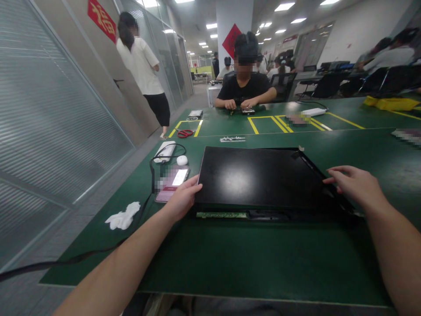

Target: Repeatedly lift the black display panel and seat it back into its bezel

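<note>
Fingers of left hand (180,201) clamped on left edge of flat, glossy black rectangular panel (256,175), glare on its face, extending right of them. Black plastic frame (311,163) beside fingers of right hand (357,186); can't tell if those grip.

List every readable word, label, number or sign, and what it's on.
"福": red sign, upper left.
Red diamond on the pillar: partly hidden, unreadable.
Phone: blurred, unreadable.
White box beyond the phone: marks too small to read.
Circuit board: nothing legible.
Dark panel: none visible.
</note>
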Demonstrator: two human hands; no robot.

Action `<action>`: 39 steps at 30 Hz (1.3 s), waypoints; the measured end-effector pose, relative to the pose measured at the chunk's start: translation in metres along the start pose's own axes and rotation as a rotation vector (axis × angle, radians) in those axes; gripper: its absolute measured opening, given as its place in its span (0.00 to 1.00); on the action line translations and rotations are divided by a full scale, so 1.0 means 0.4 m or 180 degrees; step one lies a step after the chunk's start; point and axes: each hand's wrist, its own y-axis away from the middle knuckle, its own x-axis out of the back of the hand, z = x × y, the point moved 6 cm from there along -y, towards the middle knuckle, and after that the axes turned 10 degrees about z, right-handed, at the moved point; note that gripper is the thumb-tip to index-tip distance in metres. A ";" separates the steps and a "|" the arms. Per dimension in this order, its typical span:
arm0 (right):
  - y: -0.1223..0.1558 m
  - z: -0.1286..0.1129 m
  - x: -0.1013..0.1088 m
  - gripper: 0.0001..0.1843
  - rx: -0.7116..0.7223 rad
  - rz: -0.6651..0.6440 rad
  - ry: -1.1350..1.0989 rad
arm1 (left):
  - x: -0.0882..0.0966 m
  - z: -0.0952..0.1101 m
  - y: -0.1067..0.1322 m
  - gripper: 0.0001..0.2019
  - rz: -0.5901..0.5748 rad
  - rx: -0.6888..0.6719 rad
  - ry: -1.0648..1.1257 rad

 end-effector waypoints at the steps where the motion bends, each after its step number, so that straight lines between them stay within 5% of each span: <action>1: -0.005 0.004 -0.003 0.19 0.0032 0.0012 -0.0013 | 0.001 -0.001 -0.002 0.28 -0.0011 0.0007 0.0015; 8: -0.033 0.038 -0.021 0.21 0.0182 0.0084 -0.0103 | 0.016 0.002 -0.020 0.19 0.0021 0.0185 0.0440; 20: -0.013 0.031 -0.010 0.22 0.0005 0.0051 -0.0300 | 0.014 0.014 -0.008 0.24 0.0186 0.0435 0.0783; 24: -0.018 0.035 -0.016 0.23 0.0071 0.0049 -0.0330 | 0.013 0.010 -0.014 0.17 0.0082 0.0276 0.0610; 39: -0.030 0.038 -0.022 0.20 0.0122 0.0030 -0.0104 | 0.019 -0.002 -0.024 0.15 -0.0089 -0.0065 0.0191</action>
